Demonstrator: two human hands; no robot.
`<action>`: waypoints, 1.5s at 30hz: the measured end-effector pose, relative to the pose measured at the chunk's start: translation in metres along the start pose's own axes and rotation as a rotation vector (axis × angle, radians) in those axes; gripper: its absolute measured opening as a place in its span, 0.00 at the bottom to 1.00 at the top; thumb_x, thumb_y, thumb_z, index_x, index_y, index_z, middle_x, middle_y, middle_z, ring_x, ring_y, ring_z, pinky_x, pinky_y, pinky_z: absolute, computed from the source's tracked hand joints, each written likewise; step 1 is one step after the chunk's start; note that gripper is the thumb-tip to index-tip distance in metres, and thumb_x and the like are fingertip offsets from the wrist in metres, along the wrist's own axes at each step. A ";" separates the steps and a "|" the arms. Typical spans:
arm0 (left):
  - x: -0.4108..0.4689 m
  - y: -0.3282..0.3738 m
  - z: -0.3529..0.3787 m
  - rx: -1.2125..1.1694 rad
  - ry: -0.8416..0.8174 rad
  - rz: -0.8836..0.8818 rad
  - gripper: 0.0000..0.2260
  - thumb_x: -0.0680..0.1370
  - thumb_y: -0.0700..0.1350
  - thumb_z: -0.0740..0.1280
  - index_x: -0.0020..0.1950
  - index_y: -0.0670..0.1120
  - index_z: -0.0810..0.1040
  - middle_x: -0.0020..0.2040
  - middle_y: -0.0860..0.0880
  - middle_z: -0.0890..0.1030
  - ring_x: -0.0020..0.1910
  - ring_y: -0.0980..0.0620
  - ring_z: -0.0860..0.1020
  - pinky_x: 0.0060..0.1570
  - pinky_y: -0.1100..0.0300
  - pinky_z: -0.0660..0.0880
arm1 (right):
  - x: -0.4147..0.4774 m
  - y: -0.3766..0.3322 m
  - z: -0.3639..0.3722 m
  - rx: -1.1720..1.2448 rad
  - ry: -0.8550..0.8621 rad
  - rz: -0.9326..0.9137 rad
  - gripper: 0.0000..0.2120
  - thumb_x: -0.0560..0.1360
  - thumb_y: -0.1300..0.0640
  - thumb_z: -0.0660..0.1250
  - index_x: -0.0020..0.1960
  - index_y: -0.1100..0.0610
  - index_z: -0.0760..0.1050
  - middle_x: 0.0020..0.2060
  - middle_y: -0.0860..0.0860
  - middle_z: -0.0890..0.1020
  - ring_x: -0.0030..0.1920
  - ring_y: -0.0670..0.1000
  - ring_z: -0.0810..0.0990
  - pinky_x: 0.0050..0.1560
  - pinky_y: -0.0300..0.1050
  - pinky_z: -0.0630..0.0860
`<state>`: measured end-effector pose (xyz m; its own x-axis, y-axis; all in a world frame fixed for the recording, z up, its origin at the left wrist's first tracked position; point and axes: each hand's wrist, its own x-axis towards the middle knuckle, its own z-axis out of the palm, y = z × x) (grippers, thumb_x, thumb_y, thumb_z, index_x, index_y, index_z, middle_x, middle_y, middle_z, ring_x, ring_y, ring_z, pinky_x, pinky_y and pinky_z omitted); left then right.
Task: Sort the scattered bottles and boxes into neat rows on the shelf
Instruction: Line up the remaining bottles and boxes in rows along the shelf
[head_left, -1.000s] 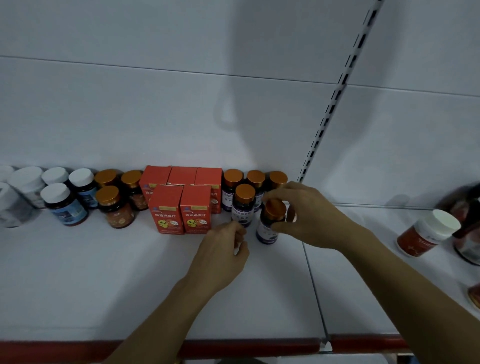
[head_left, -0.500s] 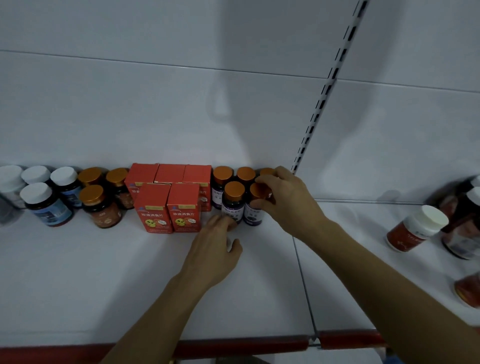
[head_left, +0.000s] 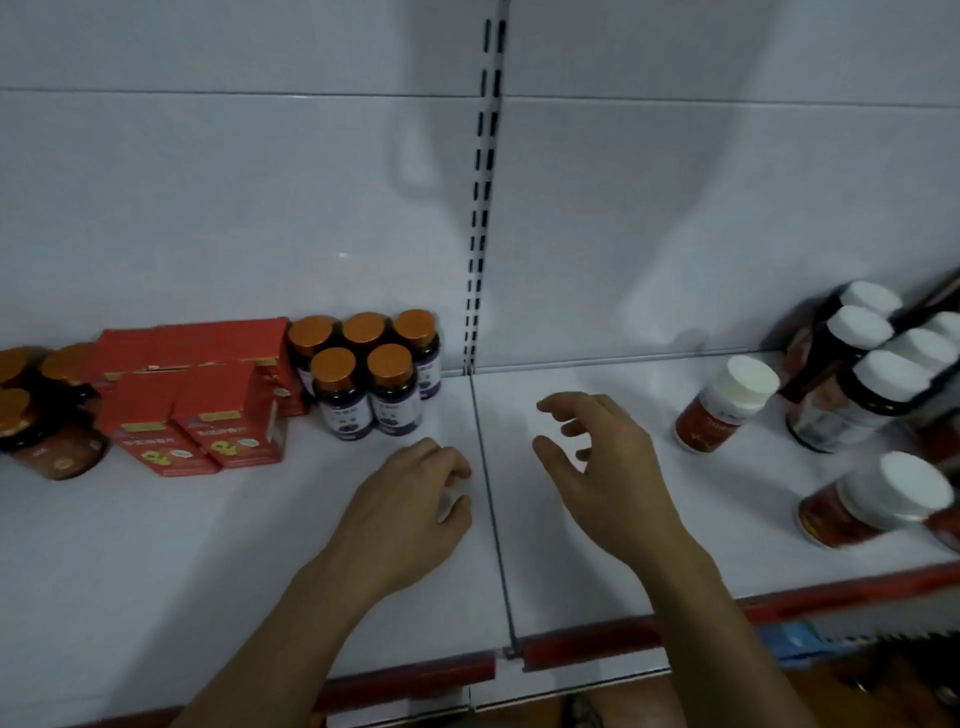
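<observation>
A red strip (head_left: 405, 675) is running along the front lip of the white shelf (head_left: 182, 545), and two bare forearms are reaching in over it. The left hand (head_left: 405, 509) is sitting low over the shelf just left of the seam (head_left: 491, 519) between its two panels, fingers curling under. Something pale is showing between them, but I cannot tell whether they are gripping anything. The right hand (head_left: 608, 478) is hovering just right of the seam, fingers spread and loosely bent, holding nothing. The hands are apart, one on each side of the seam.

Beyond the left hand, five orange-capped bottles (head_left: 343, 405) of dark glass are standing packed together, two in front and three behind. Their purple labels are too blurred to read. Just left of them, red boxes (head_left: 228, 415) are standing in two rows, each front showing a yellow band and a yellow cartoon figure, the print illegible. At the far left, amber jars (head_left: 52, 441) with orange caps are crowding the edge of view.

Out to the right, a white-capped bottle (head_left: 727, 405) with a red label is sitting alone. A second red-labelled bottle (head_left: 878, 499) is sitting nearer the front edge. Behind them, dark white-capped bottles (head_left: 857, 374) are clustering loosely. Farthest back, a slotted upright (head_left: 480, 208) is rising against the white back panel (head_left: 234, 208).
</observation>
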<state>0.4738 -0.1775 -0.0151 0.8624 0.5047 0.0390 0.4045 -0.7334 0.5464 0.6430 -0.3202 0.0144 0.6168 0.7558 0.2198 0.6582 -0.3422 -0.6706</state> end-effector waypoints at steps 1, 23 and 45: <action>0.009 0.013 0.009 0.004 -0.016 0.018 0.15 0.81 0.52 0.65 0.68 0.53 0.74 0.55 0.59 0.73 0.54 0.59 0.72 0.54 0.62 0.74 | -0.004 0.011 -0.019 -0.022 0.044 -0.007 0.16 0.78 0.52 0.72 0.65 0.47 0.76 0.57 0.41 0.77 0.53 0.41 0.78 0.53 0.39 0.79; 0.134 0.205 0.127 -0.880 0.280 -0.113 0.15 0.75 0.49 0.77 0.59 0.51 0.78 0.50 0.51 0.85 0.48 0.53 0.84 0.44 0.68 0.78 | -0.017 0.178 -0.208 0.082 -0.119 -0.055 0.25 0.77 0.42 0.69 0.70 0.40 0.64 0.54 0.34 0.76 0.49 0.38 0.75 0.46 0.32 0.70; -0.018 0.052 0.020 -0.750 0.592 -0.361 0.15 0.76 0.44 0.75 0.60 0.56 0.77 0.50 0.58 0.83 0.50 0.58 0.82 0.43 0.71 0.77 | 0.161 -0.002 -0.036 0.122 -0.433 -0.355 0.24 0.72 0.60 0.77 0.65 0.48 0.77 0.61 0.43 0.79 0.59 0.48 0.77 0.52 0.30 0.68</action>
<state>0.4855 -0.2333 -0.0040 0.3560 0.9323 0.0640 0.1404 -0.1211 0.9827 0.7564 -0.2176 0.0766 0.1174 0.9811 0.1537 0.7222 0.0219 -0.6914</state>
